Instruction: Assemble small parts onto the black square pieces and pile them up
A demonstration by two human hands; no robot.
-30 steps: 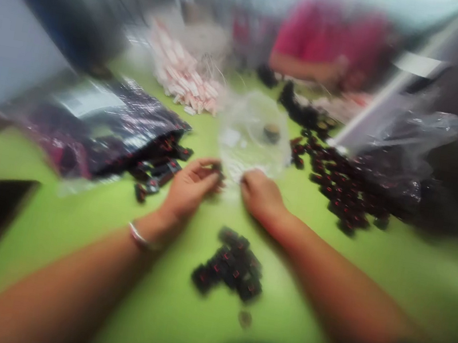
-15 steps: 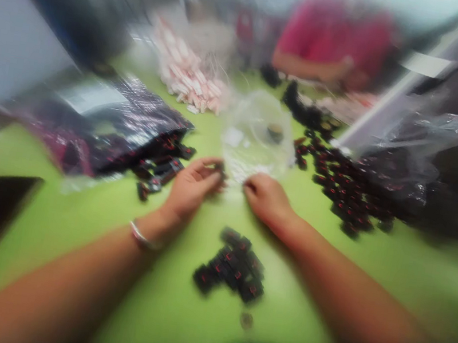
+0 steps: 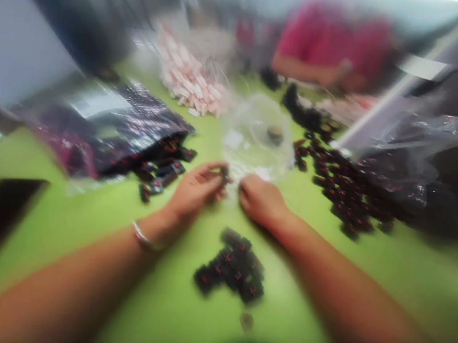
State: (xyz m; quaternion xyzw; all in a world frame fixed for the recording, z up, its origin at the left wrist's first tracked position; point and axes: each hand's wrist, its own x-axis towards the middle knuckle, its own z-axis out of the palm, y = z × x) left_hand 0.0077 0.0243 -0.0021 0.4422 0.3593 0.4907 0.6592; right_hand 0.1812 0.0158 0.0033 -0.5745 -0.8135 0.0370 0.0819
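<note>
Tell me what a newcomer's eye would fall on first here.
Probably the bright green tabletop and, on it between the forearms, the pile of black parts with red marks. Just beyond that pile, the left hand pinches a small dark piece, with the right hand close beside it. Across the table, a blurred person in a bright pink top also stands out.

The left hand point(image 3: 194, 190) and its dark piece point(image 3: 224, 174) have moved closer to the right hand point(image 3: 262, 201).

One left hand point(image 3: 195, 189), one right hand point(image 3: 262, 201), one bracelet point(image 3: 141, 235). Lower centre: perhaps nine blurred black pieces point(image 3: 234, 265). Upper right: one co-worker point(image 3: 330, 42).
</note>
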